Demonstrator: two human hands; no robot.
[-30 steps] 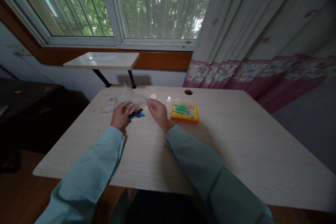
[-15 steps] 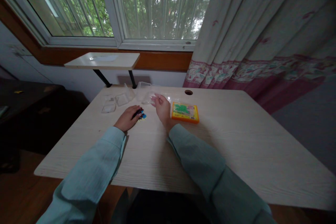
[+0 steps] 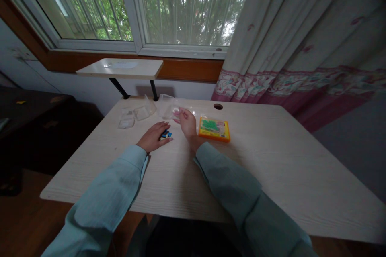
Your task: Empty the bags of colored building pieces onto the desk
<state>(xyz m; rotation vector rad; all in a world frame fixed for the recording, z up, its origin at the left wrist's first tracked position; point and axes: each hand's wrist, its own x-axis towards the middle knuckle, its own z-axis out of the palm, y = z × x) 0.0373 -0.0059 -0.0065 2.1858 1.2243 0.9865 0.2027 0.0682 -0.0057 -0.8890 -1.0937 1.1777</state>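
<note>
On the pale desktop, my left hand (image 3: 153, 137) rests palm down with thumb and fingers apart. They curve around a small pile of blue, dark and yellowish pieces (image 3: 165, 135), too small to name. My right hand (image 3: 187, 123) is closed in a pinch at the right edge of a clear plastic box (image 3: 166, 105), whose outline is faint. Just right of that wrist lies a flat orange-yellow case (image 3: 214, 129) with green contents or print on top.
More clear plastic boxes (image 3: 126, 122) stand at the desk's back left. A small raised shelf (image 3: 120, 68) on black legs overhangs that corner. The desk (image 3: 271, 160) has a round cable hole (image 3: 218, 106) near its back edge. A curtain (image 3: 271, 48) hangs behind at right.
My left hand has shifted slightly right and its thumb now lies in front of the small pieces, with the pile drawn closer in. My right hand has hardly moved. The view has tilted a little.
</note>
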